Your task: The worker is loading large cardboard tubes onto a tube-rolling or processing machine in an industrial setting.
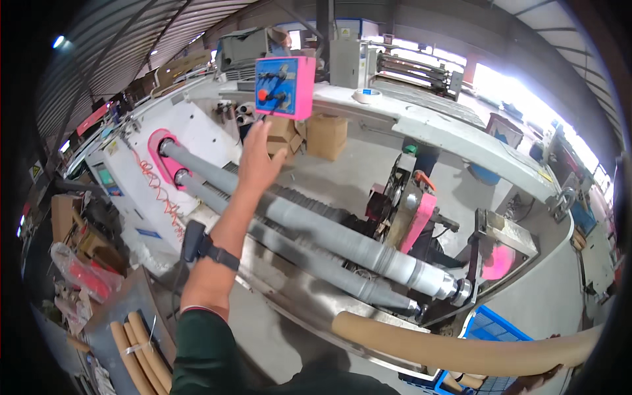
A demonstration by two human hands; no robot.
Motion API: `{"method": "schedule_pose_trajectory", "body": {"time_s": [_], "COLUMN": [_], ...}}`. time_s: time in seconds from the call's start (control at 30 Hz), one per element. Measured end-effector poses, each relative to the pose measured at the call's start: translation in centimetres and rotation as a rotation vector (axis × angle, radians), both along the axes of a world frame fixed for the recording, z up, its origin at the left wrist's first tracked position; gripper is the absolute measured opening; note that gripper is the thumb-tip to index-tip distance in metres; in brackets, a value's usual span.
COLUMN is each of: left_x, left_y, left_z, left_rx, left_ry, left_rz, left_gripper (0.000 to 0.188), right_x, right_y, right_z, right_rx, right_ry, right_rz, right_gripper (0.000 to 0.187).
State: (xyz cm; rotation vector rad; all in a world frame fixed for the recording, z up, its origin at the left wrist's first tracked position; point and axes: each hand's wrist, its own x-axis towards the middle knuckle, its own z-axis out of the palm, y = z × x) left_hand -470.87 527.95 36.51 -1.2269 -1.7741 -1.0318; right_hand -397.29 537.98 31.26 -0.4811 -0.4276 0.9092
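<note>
My left hand (pixel 261 161) is stretched forward with its fingers apart, just below a pink control box (pixel 304 89) with a blue panel, switches and a red button. I cannot tell whether the fingertips touch the box. Beneath my left forearm, two long grey rollers (pixel 309 227) run across the machine. At the lower right, my right hand (pixel 543 378) holds a long brown cardboard tube (pixel 454 344) from below, mostly hidden by the tube and the dark rim. The tube lies roughly level along the front of the rollers.
A blue plastic crate (pixel 497 324) stands under the tube. Several cardboard tubes tied together (pixel 139 352) lie at the lower left. A white beam (pixel 461 141) crosses behind the rollers, carrying a tape roll (pixel 367 96). Cardboard boxes (pixel 327 137) sit on the floor beyond. An orange coiled hose (pixel 158 187) hangs at left.
</note>
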Motion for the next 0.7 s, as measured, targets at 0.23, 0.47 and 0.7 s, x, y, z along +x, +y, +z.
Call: {"method": "schedule_pose_trajectory", "body": {"time_s": [0.23, 0.47, 0.7], "left_x": [-9.0, -14.7, -33.4], "left_y": [5.7, 13.6, 13.3], "left_z": [7.1, 7.6, 7.0], "left_rx": [-0.101, -0.229, -0.238], "left_ry": [0.122, 0.121, 0.515], "left_rz": [0.210, 0.041, 0.279], "left_gripper": [0.069, 0.057, 0.053], "right_x": [2.5, -2.1, -7.7], "right_y": [1.9, -1.0, -1.1], "right_z": [-7.8, -10.5, -9.0], "right_rx": [0.608, -0.074, -0.068], "right_ry": [-0.299, -0.107, 0.093], "right_rz": [0.781, 0.069, 0.108], "right_gripper": [0.070, 0.060, 0.059]}}
